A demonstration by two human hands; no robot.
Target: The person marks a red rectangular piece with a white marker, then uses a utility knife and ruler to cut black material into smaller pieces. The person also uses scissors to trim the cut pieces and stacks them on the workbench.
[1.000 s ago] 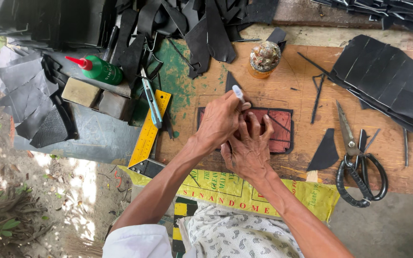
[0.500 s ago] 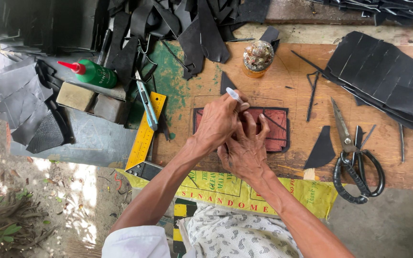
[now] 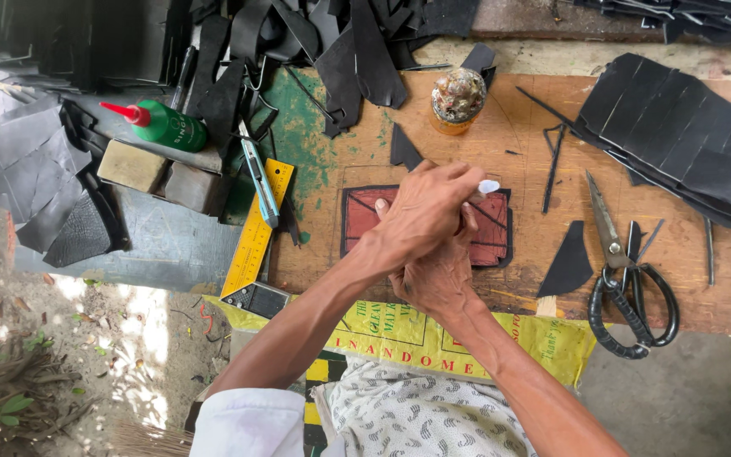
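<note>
A flat reddish-brown leather piece (image 3: 492, 228), squarish with dark edges, lies mid-table (image 3: 721, 296) under my hands. My left hand (image 3: 420, 216) crosses over, fingers pinched on a white-tipped marker (image 3: 488, 186). My right hand (image 3: 437, 275) presses the leather; its fingers are hidden.
</note>
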